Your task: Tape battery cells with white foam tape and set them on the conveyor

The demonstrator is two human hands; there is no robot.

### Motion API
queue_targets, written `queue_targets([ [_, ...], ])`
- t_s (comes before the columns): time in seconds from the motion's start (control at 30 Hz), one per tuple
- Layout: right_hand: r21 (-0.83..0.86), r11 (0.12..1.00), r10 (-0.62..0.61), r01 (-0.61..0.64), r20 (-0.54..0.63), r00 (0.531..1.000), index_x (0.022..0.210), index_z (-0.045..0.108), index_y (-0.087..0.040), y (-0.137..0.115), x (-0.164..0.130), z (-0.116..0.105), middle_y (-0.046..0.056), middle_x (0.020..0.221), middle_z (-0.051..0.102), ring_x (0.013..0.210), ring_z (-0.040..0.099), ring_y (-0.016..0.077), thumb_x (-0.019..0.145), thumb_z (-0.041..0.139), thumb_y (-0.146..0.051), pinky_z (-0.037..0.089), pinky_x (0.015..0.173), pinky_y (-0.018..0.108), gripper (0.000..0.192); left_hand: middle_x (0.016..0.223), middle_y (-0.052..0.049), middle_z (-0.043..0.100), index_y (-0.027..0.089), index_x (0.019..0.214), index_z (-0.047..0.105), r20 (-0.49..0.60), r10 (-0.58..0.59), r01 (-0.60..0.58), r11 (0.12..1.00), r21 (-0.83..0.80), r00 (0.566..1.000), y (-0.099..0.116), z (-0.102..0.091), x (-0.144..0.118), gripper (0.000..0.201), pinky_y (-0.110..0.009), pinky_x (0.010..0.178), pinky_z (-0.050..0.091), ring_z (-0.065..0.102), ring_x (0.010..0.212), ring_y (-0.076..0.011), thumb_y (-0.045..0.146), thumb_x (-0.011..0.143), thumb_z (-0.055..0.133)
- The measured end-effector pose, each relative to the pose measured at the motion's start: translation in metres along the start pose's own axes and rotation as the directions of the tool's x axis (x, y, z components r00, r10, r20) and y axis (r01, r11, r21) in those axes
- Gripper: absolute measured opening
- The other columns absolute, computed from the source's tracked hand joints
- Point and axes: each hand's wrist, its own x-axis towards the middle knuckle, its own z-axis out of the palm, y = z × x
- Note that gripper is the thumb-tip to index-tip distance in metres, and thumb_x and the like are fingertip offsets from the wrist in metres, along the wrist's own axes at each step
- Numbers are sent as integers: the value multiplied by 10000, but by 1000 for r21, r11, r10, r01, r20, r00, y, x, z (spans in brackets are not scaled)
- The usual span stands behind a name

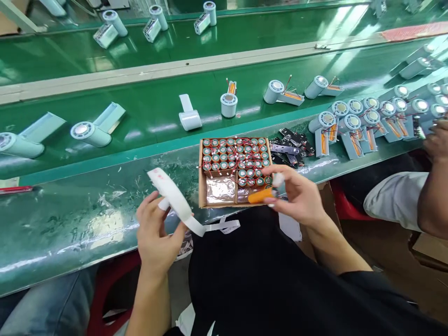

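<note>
While the left hand (157,238) pinches a long white paper strip (175,200) running toward eleven o'clock, the right hand (297,196) grips an orange cylindrical battery cell (261,195) protruding toward nine o'clock.
</note>
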Motion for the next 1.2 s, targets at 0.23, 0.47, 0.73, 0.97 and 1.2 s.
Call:
queue_targets([
  [0.23, 426, 902, 127, -67, -114, 985, 1030, 612, -271, -39, 3, 17, 22, 975, 813, 905, 801, 267, 801, 907, -264, 684, 778, 406, 374, 1117, -112, 702, 217, 1160, 648, 106, 406, -419, 883, 212, 908, 34, -13, 12, 424, -603, 1079, 466, 449, 1376, -389, 60, 787, 775],
  [0.47, 9, 999, 46, -46, -107, 993, 907, 717, -242, -33, 14, 39, -15, 780, 786, 658, 757, 178, 732, 956, -360, 645, 650, 259, 320, 1152, -73, 733, 306, 1223, 727, 191, 386, -424, 874, 236, 902, 46, -11, 5, 452, -486, 1050, 502, 473, 1309, -339, 82, 831, 749],
  [0.73, 664, 705, 359, -250, -30, 933, 1238, 510, -336, -22, 5, 74, -1, 1091, 801, 1010, 788, 241, 842, 862, -386, 681, 879, 431, 532, 1003, -87, 737, 305, 1193, 746, 0, 343, -321, 880, 351, 939, 65, 16, -8, 388, -443, 887, 451, 579, 886, -249, 322, 819, 845],
  [0.97, 649, 701, 351, -295, 46, 935, 1271, 623, -279, -15, 14, 65, 47, 1185, 773, 1173, 728, 258, 838, 856, -367, 619, 1021, 459, 499, 910, -71, 695, 251, 1221, 711, -26, 381, -356, 883, 306, 924, 76, 29, -8, 424, -396, 822, 402, 540, 856, -223, 268, 822, 853],
  [1.2, 179, 917, 291, -357, 312, 904, 948, 773, -200, -6, 23, 10, -6, 860, 773, 882, 747, 236, 846, 841, -357, 647, 785, 352, 199, 1177, -30, 725, 376, 1340, 669, 398, 395, -515, 817, 258, 828, 61, -19, 18, 439, -406, 921, 425, 565, 956, -227, 194, 940, 671],
])
